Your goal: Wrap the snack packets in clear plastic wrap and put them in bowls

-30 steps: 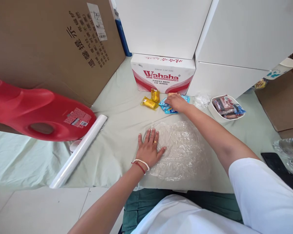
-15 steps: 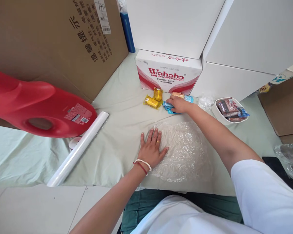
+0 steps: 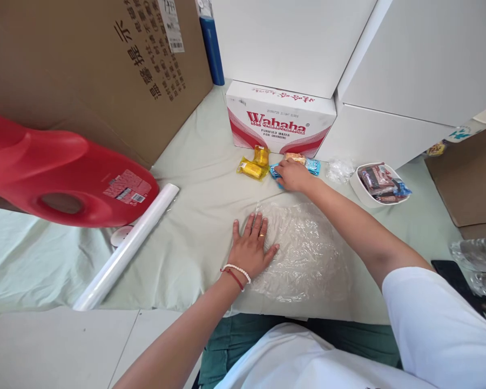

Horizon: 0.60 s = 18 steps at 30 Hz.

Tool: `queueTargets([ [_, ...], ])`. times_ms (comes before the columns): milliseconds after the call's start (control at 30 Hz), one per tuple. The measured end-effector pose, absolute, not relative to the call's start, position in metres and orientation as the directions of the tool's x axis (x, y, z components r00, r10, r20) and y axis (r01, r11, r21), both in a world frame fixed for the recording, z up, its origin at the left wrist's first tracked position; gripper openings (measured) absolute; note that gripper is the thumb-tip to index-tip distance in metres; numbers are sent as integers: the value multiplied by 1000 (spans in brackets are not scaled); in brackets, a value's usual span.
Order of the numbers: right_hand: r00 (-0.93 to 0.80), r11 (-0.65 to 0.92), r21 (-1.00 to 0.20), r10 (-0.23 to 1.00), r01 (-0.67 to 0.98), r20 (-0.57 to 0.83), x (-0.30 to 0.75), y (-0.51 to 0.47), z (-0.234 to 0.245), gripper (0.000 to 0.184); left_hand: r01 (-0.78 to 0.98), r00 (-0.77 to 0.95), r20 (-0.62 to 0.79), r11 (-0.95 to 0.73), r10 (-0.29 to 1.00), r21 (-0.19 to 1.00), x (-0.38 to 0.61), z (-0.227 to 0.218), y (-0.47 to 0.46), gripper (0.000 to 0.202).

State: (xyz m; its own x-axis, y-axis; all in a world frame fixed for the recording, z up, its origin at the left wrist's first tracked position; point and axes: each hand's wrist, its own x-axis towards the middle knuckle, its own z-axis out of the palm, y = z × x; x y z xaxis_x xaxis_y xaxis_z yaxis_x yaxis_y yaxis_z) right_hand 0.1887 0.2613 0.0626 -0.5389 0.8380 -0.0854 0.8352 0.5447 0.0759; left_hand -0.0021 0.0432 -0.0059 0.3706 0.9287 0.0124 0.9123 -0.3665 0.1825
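My left hand lies flat with fingers spread on the left edge of a crinkled sheet of clear plastic wrap. My right hand reaches farther out, its fingers curled down over a small blue snack packet, which it partly hides. Just beyond that hand lie an orange-toned wrapped snack and another blue packet. To the left of my right hand are yellow wrapped snacks, close together on the cloth.
Behind the snacks stands a Wahaha water carton. At right is a white bowl of wrapped snacks, beside crumpled clear plastic. A white roll, a red jug and a large cardboard box occupy the left.
My right hand has shifted slightly toward me and its fingers cover more of the blue packets. My left hand has stayed in place on the plastic wrap.
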Motion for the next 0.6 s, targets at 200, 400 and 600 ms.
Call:
queueTargets([
  [200,-495,495,6,868,869,36,127,255,55,47,919,362,-9,-356,932,171,-1,-4,44,78],
  [400,-410,424,-166,905,890,116,111,240,48,38,924,361,-41,-351,932,149,1,-3,44,80],
  [600,-395,418,-295,909,859,136,187,173,77,47,917,363,-15,-354,932,186,1,-3,44,80],
])
